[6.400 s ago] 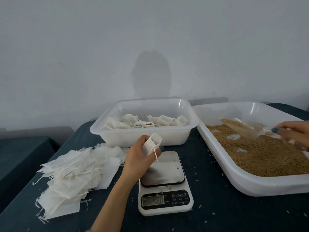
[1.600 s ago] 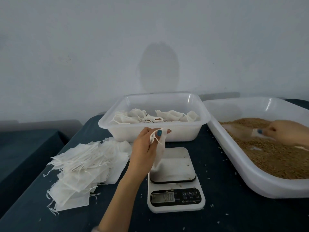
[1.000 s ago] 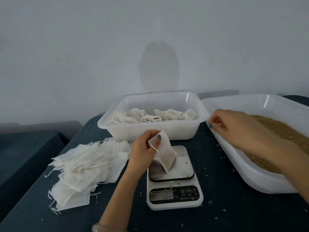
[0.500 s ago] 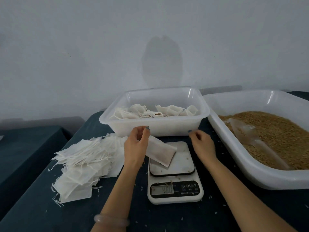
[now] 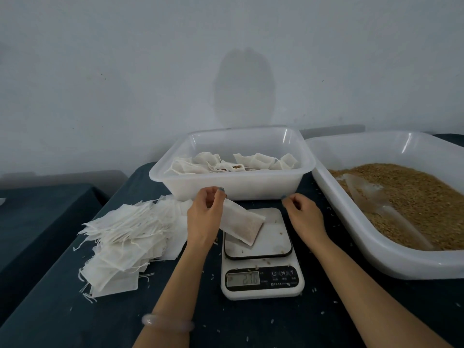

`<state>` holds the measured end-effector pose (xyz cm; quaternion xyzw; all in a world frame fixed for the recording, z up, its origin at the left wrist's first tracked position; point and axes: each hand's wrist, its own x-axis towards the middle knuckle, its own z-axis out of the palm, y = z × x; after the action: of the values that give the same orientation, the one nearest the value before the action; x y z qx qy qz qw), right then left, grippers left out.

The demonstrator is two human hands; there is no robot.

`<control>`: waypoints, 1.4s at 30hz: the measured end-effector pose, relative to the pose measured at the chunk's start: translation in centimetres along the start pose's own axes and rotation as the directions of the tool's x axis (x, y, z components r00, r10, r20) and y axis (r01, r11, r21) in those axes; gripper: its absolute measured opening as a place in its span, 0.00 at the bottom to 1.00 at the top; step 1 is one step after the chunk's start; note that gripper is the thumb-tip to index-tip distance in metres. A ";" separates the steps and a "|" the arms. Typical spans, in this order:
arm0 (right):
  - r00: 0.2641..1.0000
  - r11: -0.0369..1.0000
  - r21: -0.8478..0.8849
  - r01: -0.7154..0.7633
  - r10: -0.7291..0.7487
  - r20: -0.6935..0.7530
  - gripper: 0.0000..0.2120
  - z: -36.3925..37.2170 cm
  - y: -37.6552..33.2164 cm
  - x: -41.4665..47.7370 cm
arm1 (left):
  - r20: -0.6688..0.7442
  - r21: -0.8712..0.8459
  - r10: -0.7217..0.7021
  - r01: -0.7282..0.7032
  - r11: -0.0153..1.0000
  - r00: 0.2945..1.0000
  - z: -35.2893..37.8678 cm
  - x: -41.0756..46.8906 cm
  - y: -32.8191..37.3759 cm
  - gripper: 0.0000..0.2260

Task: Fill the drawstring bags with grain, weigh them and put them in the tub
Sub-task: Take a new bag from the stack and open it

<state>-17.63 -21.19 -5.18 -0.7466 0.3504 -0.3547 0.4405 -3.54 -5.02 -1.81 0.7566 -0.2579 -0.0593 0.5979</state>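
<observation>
The drawstring bag (image 5: 242, 226) now lies on the scale (image 5: 275, 237), our left hand (image 5: 204, 219) pinching its top. Our right hand (image 5: 302, 217) is now beside it; we cannot tell its grip.

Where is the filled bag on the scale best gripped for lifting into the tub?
By its empty neck, from the left and above, where the left hand pinches it. The filled bag slopes down onto the scale with the grain settled in its lower end, so a neck grip keeps the mouth up.

on the dark table (image 5: 50, 322) lie empty bags (image 5: 125, 234), a scale (image 5: 262, 288), a tub (image 5: 238, 189) and a grain tray (image 5: 376, 257).
</observation>
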 end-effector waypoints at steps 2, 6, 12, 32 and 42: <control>1.000 1.000 -0.025 0.004 -0.004 0.014 0.10 0.1 0.0 0.0 | 0.003 0.018 0.003 -0.003 1.000 1.000 0.0 0.0 -0.1 0.09; 1.000 1.000 -0.012 0.005 -0.005 0.004 0.10 0.0 0.0 0.0 | 0.008 0.026 -0.006 0.006 1.000 1.000 0.0 0.0 -0.1 0.09; 1.000 1.000 -0.021 0.010 -0.010 0.013 0.09 0.0 0.0 -0.1 | 0.019 0.028 -0.015 0.015 0.999 1.000 -0.1 -0.3 0.4 0.02; 0.998 0.998 0.058 0.003 0.001 -0.065 0.10 0.1 0.1 0.0 | 0.073 -0.233 0.423 -0.397 0.888 0.903 0.4 -2.5 3.2 0.10; 0.997 0.995 0.093 0.018 -0.011 -0.080 0.11 0.2 0.4 0.4 | 0.266 -0.157 0.420 -0.391 0.907 0.868 -2.3 -2.4 5.4 0.10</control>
<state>-17.40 -21.58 -5.54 -0.7129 0.3452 -0.4034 0.4582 -6.41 -2.74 3.36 0.6380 -0.4937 -0.0564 0.5883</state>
